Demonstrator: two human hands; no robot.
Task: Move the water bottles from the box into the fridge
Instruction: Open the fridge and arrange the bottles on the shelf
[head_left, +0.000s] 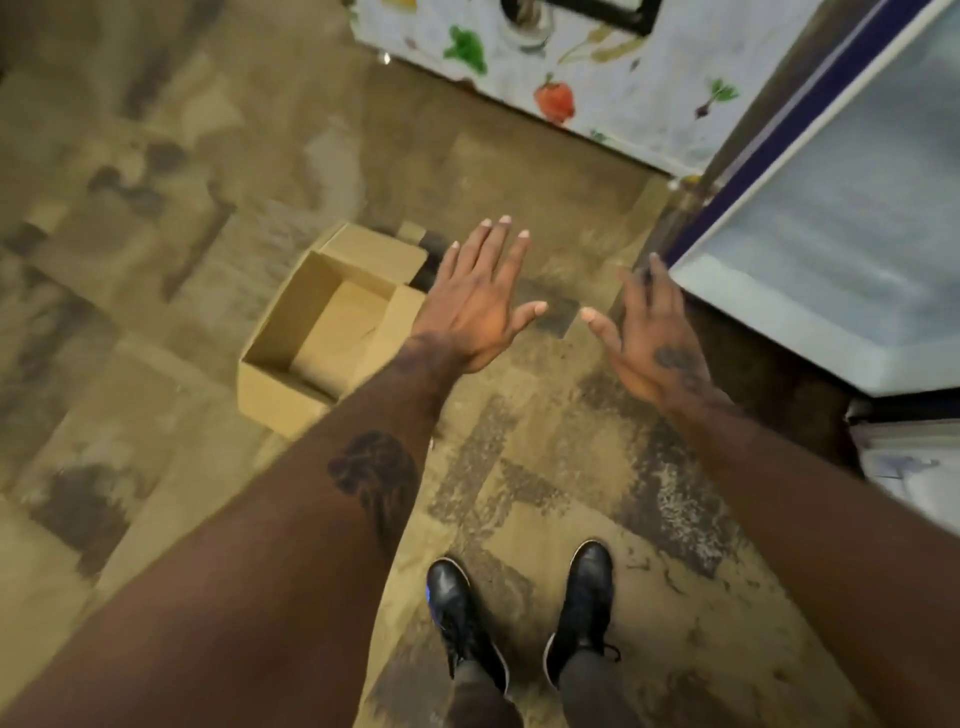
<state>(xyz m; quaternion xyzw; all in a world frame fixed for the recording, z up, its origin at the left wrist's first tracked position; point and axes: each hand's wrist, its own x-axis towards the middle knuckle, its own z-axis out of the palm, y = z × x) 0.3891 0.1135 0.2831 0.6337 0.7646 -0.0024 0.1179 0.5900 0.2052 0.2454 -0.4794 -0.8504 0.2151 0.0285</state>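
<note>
**A:** Zero water bottles show in the cardboard box (283, 400) on the floor, so unloading looks finished.

**B:** Agreed. They're out of view, presumably in the fridge (831, 234) at right. Next, check its door. Both the left hand (475, 306) and right hand (654, 343) hover flat, fingers spread, holding nothing.

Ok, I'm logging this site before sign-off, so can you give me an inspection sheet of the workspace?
Surface: worn, stained floor.
Job's things: cardboard box on the floor, flaps open, visible part of its inside bare; fridge at right, interior not in view.
Clutter: nothing seen.
Hands: left hand and right hand both spread flat, holding nothing.
Cables: nothing seen.
Surroundings: vegetable-print cover at the top; the person's black shoes at the bottom.
</note>
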